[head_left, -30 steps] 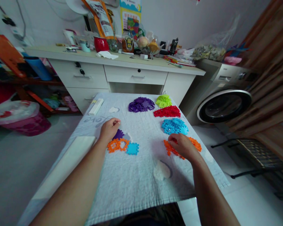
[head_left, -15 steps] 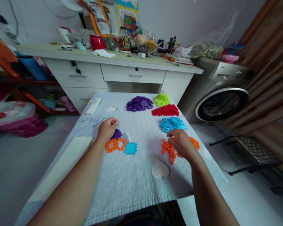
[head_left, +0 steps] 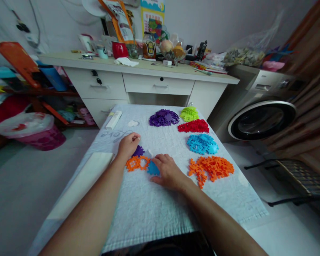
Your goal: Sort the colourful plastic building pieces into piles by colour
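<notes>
Across the white cloth (head_left: 149, 213), off the orange pile (head_left: 212, 167), moved right hand (head_left: 168, 170) over to the blue tile (head_left: 151, 169); lies flat, fingers unclenched, touching it. Left hand (head_left: 128, 144) curled on the purple tile (head_left: 138, 151), grip unclear, beside joined orange tiles (head_left: 134, 163).

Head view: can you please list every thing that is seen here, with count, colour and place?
cloth: 1, pale blue, spread in front
purple pile: 1, purple, far middle
green pile: 1, lime, far right
red pile: 1, red, before green pile
blue pile: 1, blue, before red pile
orange pile: 1, orange, nearest, right
joined tiles: several, orange, purple, blue, between hands
desk: 1, white, behind
washing machine: 1, grey, right
left hand: 1, touching joined tiles' far edge
right hand: 1, covering their right edge
</notes>
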